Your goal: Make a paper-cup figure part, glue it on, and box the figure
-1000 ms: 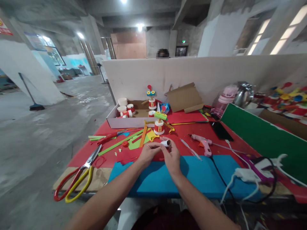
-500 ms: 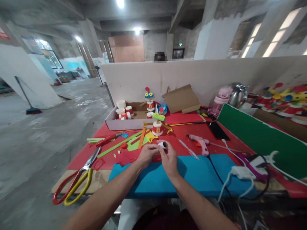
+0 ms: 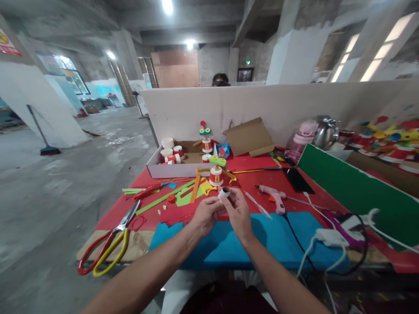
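Note:
A small white roll with a brown hollow core (image 3: 224,192) is held up above the blue board's far edge. My left hand (image 3: 209,213) pinches it from the left with bent fingers, and my right hand (image 3: 238,211) grips it from the right. Just beyond them stands a paper-cup figure (image 3: 216,175) with a green head and springy yellow paper arms. Left of my hands lie an orange strip (image 3: 195,188), a yellow paper piece (image 3: 207,187) and green paper strips (image 3: 166,199). A pen-like clear stick (image 3: 258,205) rests to the right.
Large scissors (image 3: 113,240) overhang the front left edge. A pink glue gun (image 3: 274,197), phone (image 3: 297,179) and power strip with cables (image 3: 332,237) occupy the right. Behind are a box of cups (image 3: 175,171) and a second figure (image 3: 206,144). A green panel (image 3: 353,194) borders the right.
Both hands have risen slightly and shifted right with the white roll. The roll is turned, so its brown core opening shows more. The whole view has shifted a little.

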Available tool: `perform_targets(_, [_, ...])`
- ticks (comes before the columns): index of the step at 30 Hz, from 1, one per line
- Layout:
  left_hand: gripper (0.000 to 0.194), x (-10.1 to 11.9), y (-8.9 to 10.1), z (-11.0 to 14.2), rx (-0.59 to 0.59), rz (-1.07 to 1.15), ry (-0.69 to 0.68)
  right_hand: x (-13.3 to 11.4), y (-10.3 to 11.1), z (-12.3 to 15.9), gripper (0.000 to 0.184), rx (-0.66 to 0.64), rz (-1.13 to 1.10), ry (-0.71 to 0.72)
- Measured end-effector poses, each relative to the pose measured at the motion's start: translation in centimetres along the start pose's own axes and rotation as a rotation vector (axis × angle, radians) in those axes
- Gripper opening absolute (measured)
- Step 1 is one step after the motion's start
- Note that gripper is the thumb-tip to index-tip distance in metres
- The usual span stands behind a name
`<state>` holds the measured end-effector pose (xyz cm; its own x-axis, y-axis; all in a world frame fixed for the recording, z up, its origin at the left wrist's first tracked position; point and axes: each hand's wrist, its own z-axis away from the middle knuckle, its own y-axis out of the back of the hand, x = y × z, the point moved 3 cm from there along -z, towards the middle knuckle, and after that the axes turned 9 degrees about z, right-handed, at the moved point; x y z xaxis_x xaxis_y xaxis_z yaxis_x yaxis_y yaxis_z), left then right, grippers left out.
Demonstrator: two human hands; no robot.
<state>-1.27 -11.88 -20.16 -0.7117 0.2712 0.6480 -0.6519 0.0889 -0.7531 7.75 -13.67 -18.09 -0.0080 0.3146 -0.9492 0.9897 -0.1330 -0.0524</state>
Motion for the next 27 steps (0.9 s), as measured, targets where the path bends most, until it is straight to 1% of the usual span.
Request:
perform_targets(3, [0.036,-0.1,-0.5,1.7,0.023,-0.015,0.043,-0.4,0.2,0.3,0.024,0.033,-0.027,-0.046])
perform_targets(5, [0.041,1.1,0.2,3.4,0.020,-0.167,0.056,-0.7,0.9,0.6,0.025,0.043,-0.016,-0.051])
perform_targets(6, [0.042,2.3,0.9,4.4,0.020,-0.311,0.021,-0.8,1.4,0.7,0.026,0.036,0.004,-0.048])
perform_targets(7, [0.042,3.9,1.9,5.4,0.035,-0.494,-0.048,-0.8,2.0,0.9,0.027,0.003,0.042,-0.047])
perform_targets(8, [0.038,5.9,3.1,6.4,0.066,-0.721,-0.158,-0.8,2.6,1.1,0.029,-0.041,0.088,-0.055])
perform_targets(9, [0.032,8.1,4.4,7.5,0.133,-0.963,-0.307,-0.6,3.2,1.4,0.032,-0.079,0.129,-0.076])
perform_targets(10, [0.027,10.5,5.8,8.6,0.255,-1.193,-0.433,-0.4,3.9,1.8,0.034,-0.106,0.164,-0.096])
perform_targets(11, [0.027,12.6,7.2,9.5,0.389,-1.392,-0.479,-0.1,4.5,2.1,0.036,-0.138,0.204,-0.118])
perform_targets(12, [0.028,14.4,8.7,10.3,0.501,-1.558,-0.441,0.2,4.9,2.6,0.039,-0.169,0.239,-0.141])
perform_targets(14, [0.031,17.0,11.0,11.7,0.601,-1.841,-0.300,0.9,5.4,3.4,0.045,-0.221,0.271,-0.185])
perform_targets(16, [0.031,18.2,12.7,12.9,0.645,-2.067,-0.077,1.5,5.5,4.2,0.050,-0.236,0.262,-0.221])
perform_targets(18, [0.030,18.3,13.8,14.1,0.657,-2.205,0.113,1.8,5.2,4.8,0.051,-0.230,0.237,-0.239])
perform_targets(19, [0.029,18.2,14.1,14.6,0.656,-2.238,0.166,1.8,5.0,5.0,0.050,-0.231,0.226,-0.241])
perform_targets(20, [0.028,17.9,14.3,15.0,0.651,-2.255,0.189,1.7,4.8,5.2,0.049,-0.234,0.214,-0.240])
perform_targets(23, [0.025,17.4,14.1,15.7,0.669,-2.238,0.210,1.2,4.4,5.5,0.042,-0.226,0.191,-0.215])
perform_targets(25, [0.027,17.4,13.7,16.2,0.719,-2.190,0.232,0.9,4.4,5.6,0.037,-0.213,0.196,-0.194])
perform_targets(27, [0.032,17.7,13.3,16.9,0.810,-2.129,0.237,0.6,4.5,5.7,0.034,-0.212,0.217,-0.183])
